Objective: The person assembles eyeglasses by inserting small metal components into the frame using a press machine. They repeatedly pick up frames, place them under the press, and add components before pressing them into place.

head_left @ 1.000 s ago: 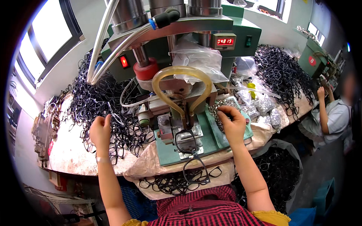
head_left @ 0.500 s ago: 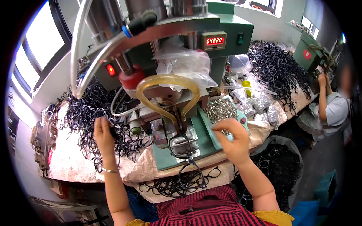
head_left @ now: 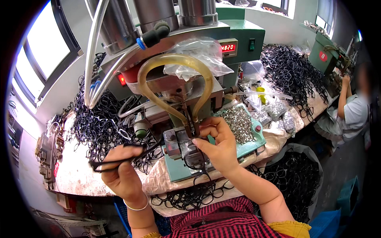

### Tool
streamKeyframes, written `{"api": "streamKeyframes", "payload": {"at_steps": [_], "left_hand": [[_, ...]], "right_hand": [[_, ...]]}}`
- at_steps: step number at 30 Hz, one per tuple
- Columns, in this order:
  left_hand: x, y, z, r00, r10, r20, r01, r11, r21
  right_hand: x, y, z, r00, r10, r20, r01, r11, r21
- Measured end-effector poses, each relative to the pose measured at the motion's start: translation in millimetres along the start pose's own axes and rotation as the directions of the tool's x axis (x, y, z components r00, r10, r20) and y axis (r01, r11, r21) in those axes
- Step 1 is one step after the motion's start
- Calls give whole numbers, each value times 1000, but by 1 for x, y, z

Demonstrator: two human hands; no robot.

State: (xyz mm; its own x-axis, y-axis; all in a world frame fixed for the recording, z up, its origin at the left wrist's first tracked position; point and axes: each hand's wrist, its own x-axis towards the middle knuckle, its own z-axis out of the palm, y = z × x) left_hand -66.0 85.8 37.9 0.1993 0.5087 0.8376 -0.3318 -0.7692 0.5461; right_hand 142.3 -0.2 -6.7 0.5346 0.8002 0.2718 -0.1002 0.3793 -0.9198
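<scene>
My left hand [head_left: 124,175] grips a dark eyeglass frame [head_left: 109,163], blurred by motion, left of the press. At the press, my right hand [head_left: 219,143] has thumb and forefinger pinched beside two dark metal prongs [head_left: 192,129]; what lies between the fingertips is too small to make out. An amber hose loop [head_left: 175,60] runs to those prongs. Below them, another black eyeglass frame [head_left: 203,171] hangs at the metal fixture [head_left: 186,148], partly hidden by my right hand. A light green tray [head_left: 260,139] of small metal parts [head_left: 238,123] sits right of the fixture.
Black eyeglass frames lie heaped at the left [head_left: 97,135], at the right rear [head_left: 291,75] and along the front edge [head_left: 186,198]. A lined container [head_left: 291,178] of dark frames stands at lower right. Another person [head_left: 351,107] works at a green machine [head_left: 323,55].
My left hand has come nearer from the left heap, now with an eyeglass frame in it. My right hand has moved left from the parts tray to the prongs. The view has shifted slightly.
</scene>
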Motion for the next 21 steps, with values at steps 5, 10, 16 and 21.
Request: {"api": "streamKeyframes", "payload": {"at_steps": [5,10,16,21], "left_hand": [[16,5,21,996,-76,-38,77,997,12],[-19,5,38,865,78,495,-205,957,208],[-22,-11,52,763,166,624,-341,924,172],[-24,-7,52,794,143,591,-320,925,207]], "right_hand": [[-13,-28,9,999,-25,30,27,999,-43],[0,-16,-57,931,-282,233,360,594,-719],[1,43,-145,935,-349,65,134,179,-975],[31,46,-104,908,-394,141,262,273,-926]]}}
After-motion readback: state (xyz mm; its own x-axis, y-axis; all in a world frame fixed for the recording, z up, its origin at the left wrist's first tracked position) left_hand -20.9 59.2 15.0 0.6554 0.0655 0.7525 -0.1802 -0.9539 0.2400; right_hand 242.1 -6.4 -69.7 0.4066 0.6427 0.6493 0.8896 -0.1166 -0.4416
